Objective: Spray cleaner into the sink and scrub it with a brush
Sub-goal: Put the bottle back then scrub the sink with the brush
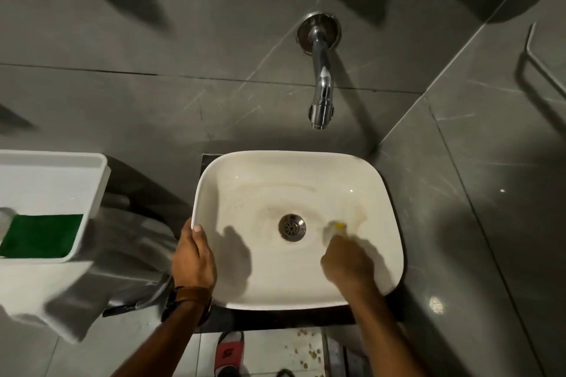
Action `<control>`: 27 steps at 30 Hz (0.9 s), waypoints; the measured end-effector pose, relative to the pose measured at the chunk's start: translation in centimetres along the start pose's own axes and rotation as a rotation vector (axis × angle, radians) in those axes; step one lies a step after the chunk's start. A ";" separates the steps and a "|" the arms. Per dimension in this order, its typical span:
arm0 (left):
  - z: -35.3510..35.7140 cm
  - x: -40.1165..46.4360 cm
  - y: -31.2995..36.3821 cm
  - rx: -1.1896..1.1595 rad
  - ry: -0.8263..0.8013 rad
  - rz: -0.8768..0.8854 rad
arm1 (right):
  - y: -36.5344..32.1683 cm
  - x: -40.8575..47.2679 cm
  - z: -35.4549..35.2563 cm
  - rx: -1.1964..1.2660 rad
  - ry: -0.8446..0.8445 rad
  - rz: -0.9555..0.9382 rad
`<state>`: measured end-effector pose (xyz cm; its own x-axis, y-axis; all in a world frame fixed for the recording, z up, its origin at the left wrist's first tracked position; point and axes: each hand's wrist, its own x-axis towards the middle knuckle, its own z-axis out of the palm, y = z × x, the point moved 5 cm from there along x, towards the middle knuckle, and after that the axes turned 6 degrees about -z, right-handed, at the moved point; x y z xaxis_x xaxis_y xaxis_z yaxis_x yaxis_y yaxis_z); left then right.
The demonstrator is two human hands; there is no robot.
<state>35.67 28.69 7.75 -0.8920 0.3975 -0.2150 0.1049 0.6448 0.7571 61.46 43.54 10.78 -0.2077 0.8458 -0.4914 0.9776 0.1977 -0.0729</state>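
Observation:
A white square sink (306, 171) sits against the grey tiled wall, with a metal drain (292, 227) in its middle and brownish stains around it. My right hand (347, 263) is inside the basin, right of the drain, closed on a blurred brush (335, 228) with a yellow patch, pressed to the basin floor. My left hand (193, 257) grips the sink's left rim, thumb on the inside. A brown-strapped watch is on that wrist. No spray bottle is in view.
A chrome tap (320, 95) juts from the wall above the sink. At the left a white tray (92, 193) holds a green cloth (43, 236). Grey-white towels (122, 254) lie below it. A red shoe (228, 352) shows on the floor.

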 end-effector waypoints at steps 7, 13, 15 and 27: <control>0.1 0.1 -0.3 0.007 0.013 0.011 | -8.5 -0.3 2.2 0.083 -0.046 -0.236; 0.1 0.0 -0.2 -0.025 -0.013 0.013 | -1.6 -2.7 1.6 0.025 -0.028 -0.065; 0.0 0.0 -0.2 -0.027 -0.021 0.019 | -2.6 -4.8 3.0 0.049 -0.100 -0.112; -0.6 0.3 1.2 -0.040 -0.073 0.158 | 0.8 1.6 -2.4 -0.074 0.109 0.006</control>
<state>35.28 29.23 8.94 -0.8312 0.5393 -0.1348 0.2224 0.5449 0.8084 61.82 46.23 12.07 -0.2082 0.8953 -0.3937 0.9744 0.2247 -0.0043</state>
